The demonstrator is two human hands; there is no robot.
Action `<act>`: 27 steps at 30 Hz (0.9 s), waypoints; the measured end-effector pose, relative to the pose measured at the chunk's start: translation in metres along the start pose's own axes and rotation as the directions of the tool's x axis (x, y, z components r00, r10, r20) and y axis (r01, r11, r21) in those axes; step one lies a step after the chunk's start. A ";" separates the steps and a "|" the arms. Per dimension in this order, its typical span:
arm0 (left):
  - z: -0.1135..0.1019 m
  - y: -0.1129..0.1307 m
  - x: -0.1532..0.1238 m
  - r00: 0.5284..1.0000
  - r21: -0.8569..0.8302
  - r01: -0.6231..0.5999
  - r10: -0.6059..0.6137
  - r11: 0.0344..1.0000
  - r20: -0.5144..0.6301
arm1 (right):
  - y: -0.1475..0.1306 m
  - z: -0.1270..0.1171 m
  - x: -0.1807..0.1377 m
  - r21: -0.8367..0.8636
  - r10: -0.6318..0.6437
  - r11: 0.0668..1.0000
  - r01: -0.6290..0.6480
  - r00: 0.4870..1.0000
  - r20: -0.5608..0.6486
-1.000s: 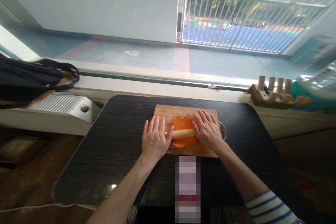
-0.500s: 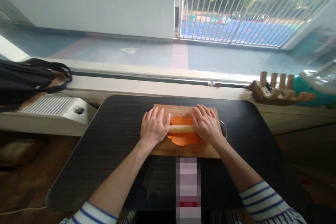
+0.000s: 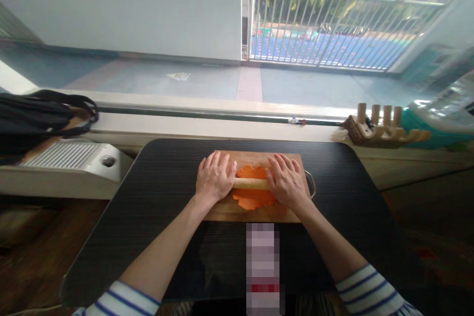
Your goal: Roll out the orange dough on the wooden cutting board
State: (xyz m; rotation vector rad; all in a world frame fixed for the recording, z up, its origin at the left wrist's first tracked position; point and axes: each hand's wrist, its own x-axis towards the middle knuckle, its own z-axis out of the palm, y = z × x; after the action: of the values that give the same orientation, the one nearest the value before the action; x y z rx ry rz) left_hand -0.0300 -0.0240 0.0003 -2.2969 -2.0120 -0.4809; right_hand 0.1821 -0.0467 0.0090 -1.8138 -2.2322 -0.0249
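Observation:
A pale wooden rolling pin (image 3: 252, 184) lies crosswise over a flat, ragged-edged orange sheet of dough or clay (image 3: 254, 201). Both rest on a wooden board (image 3: 222, 214) with a metal handle at its right end. My left hand (image 3: 216, 176) covers the pin's left end, palm down, fingers over it and pointing away from me. Over the right end lies my right hand (image 3: 288, 180) in the same way, its thumb side near the orange sheet. The pin's two ends are hidden under my hands.
The board sits on a dark table (image 3: 159, 182) with rounded corners. A black bag (image 3: 33, 113) and a white vented unit (image 3: 74, 155) stand to the left. A wooden rack with pegs (image 3: 381, 128) is on the sill at right, near a teal container (image 3: 425, 121).
The whole view has shifted slightly, with board and hands appearing a little further left and lower. My hands stay on the rolling pin, which lies at nearly the same place on the orange sheet.

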 end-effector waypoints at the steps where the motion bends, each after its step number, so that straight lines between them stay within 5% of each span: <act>1: 0.000 0.000 -0.001 1.000 0.000 -0.005 0.005 1.000 -0.001 | 0.000 -0.001 -0.002 0.005 -0.005 1.000 0.005 1.000 0.000; 27: 0.009 0.000 0.063 1.000 0.015 0.010 -0.010 1.000 0.006 | 0.003 -0.003 0.039 -0.001 0.134 0.991 -0.134 0.991 0.001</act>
State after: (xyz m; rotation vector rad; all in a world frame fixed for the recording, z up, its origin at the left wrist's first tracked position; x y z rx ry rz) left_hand -0.0221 0.0387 0.0087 -2.2840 -2.0241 -0.4586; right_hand 0.1783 -0.0092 0.0197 -1.9599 -2.1062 0.0003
